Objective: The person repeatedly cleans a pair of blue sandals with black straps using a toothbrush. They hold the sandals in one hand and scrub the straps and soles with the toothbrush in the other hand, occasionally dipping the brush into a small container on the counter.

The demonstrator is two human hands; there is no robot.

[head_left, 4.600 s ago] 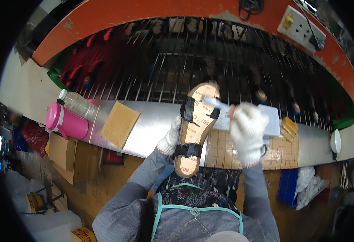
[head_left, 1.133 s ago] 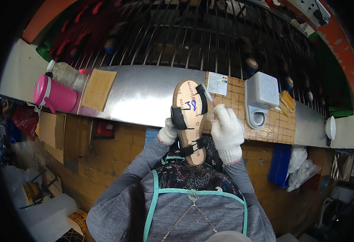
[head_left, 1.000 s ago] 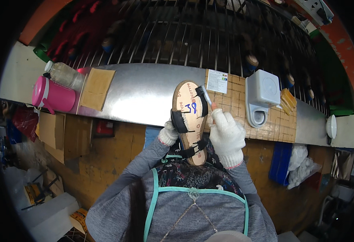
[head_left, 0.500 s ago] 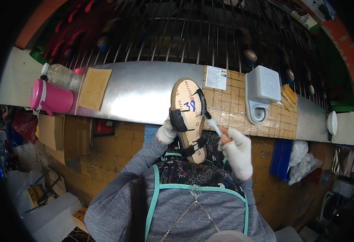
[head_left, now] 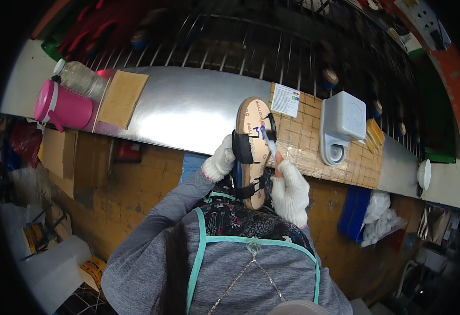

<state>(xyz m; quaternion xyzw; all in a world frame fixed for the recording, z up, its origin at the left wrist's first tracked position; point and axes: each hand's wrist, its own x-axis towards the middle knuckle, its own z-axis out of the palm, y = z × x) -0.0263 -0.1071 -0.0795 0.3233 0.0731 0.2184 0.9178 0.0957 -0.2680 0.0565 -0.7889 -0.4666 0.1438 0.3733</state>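
A sandal [head_left: 254,170] with a tan insole, a cork-coloured edge and black straps stands toe-up in front of my apron, reaching over the bench edge. My left hand [head_left: 222,159], in a white knit glove, is closed on its left side beside the wide black strap; some fingertips are hidden behind the sandal. In my right hand [head_left: 291,194], gloved with bare fingertips, is a small toothbrush-like brush [head_left: 271,144] with a pale handle. Its dark bristles lie at the right-hand strap, close to the blue handwritten marks on the insole.
A metal bench [head_left: 188,100] spans ahead, with a rack of rods behind it. On it are a pink jug [head_left: 67,105], a clear bottle [head_left: 80,79], a cardboard piece [head_left: 125,97], a taped cardboard mat [head_left: 306,142], a white dispenser [head_left: 344,118] and yellow pieces [head_left: 375,135].
The brush and my right hand have moved left and up along the sandal's strap. The sandal stands more upright, and my left hand has shifted slightly up with it. The view has turned a little.
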